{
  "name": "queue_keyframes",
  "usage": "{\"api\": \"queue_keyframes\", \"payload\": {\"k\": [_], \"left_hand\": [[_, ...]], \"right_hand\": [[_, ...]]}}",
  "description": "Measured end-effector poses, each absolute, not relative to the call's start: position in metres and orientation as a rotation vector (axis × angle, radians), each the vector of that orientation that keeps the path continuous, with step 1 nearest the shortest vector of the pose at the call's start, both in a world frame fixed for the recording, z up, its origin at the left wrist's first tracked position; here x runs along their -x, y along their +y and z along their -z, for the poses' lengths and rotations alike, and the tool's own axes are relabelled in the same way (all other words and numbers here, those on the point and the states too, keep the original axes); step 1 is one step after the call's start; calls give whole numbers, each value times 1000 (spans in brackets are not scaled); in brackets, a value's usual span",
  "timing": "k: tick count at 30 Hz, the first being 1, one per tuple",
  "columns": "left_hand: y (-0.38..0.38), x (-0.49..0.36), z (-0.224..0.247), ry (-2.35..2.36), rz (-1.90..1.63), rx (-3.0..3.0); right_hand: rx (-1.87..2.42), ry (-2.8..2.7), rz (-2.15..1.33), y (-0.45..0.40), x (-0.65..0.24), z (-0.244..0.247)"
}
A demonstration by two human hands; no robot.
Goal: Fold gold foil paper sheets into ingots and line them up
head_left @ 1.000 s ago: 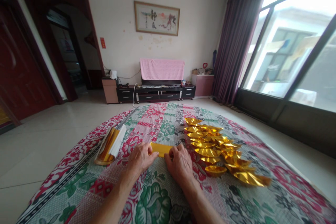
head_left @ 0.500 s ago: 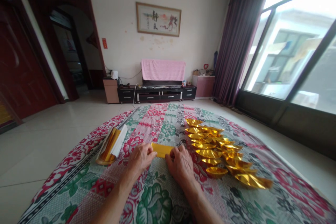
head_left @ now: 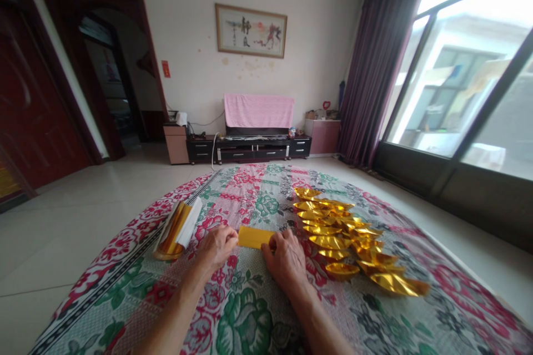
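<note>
Crosswise, gold strip point(head_left: 251, 237), long axis left to right

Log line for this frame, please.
left hand: at strip's left end | right hand: on right end | gold strip: flat on cloth

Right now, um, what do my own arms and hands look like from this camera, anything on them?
Your left hand and right hand are bare, with no gloves. Both forearms are uncovered as far as they show, no sleeve in view, and I see no watch or bracelet. Raised veins line the back of the right hand. Some fingers are hidden, so I can't rule out rings.
</note>
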State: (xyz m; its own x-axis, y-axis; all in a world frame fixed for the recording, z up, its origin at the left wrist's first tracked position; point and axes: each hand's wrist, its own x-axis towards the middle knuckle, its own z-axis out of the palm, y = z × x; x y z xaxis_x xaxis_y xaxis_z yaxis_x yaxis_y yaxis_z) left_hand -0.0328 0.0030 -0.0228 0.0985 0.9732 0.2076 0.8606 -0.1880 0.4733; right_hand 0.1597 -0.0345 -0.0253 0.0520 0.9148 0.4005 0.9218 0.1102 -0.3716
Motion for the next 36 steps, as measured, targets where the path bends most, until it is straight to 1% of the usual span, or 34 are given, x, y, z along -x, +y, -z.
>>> {"api": "queue_keyframes", "payload": {"k": [6, 10, 12, 15, 17, 26, 31, 36], "left_hand": [[3, 34, 26, 1875, -760, -2159], [-5, 24, 18, 1924, -1023, -2103], [-9, 14, 14, 1830, -1112, -2176], [-14, -1, 13, 1627, -1039, -2343], [-14, -7, 17, 1604, -991, -2412], [-6, -9, 29, 1715, -869, -2377], [-9, -15, 29, 1779, -892, -2369], [-8, -14, 31, 1722, -913, -2397]], "right_hand": [[1792, -1838, 7, -34, -159, 25], [1785, -1837, 16, -33, -159, 27], [1789, -1839, 18, -33, -159, 27], [1786, -1837, 28, -34, -159, 27], [1784, -1834, 39, -34, -159, 27], [1769, -1830, 54, -33, -159, 30], [1762, -1822, 63, -32, -159, 32], [1750, -1822, 73, -31, -160, 35]]}}
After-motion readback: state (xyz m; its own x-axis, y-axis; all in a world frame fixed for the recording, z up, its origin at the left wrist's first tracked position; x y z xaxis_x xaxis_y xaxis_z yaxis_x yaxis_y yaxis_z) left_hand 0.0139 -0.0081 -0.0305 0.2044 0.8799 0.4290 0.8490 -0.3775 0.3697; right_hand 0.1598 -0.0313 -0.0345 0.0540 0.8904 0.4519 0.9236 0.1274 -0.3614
